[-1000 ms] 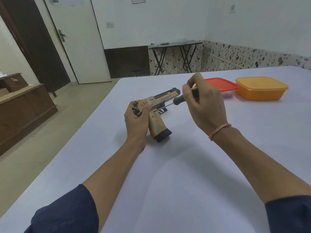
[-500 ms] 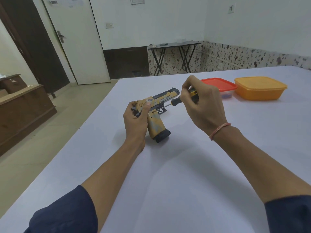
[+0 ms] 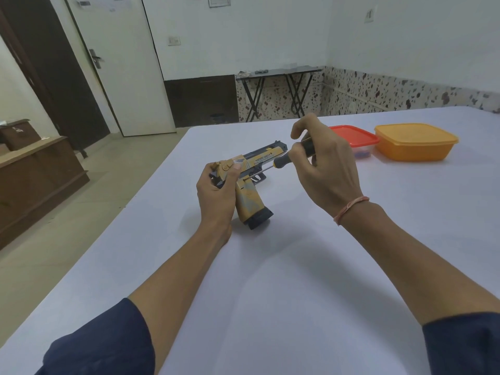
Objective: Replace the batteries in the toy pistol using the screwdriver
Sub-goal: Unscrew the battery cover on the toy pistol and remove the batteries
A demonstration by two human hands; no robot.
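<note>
Toy pistol (image 3: pixel 250 182) clasped by left hand (image 3: pixel 216 193); right hand (image 3: pixel 322 169) grasps screwdriver (image 3: pixel 286 158).

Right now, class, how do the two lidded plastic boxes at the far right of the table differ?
The orange box has an orange body and shows whole; the red-lidded box looks flatter, with a clear base, and is partly hidden behind the right hand. Both are closed and sit side by side.

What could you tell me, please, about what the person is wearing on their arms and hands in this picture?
Both forearms are bare, with dark navy sleeves pushed up near the elbows: the left sleeve and the right sleeve. The right wrist carries a thin orange-pink thread band. The left hand and right hand wear no gloves, and no rings or watch are visible.
</note>
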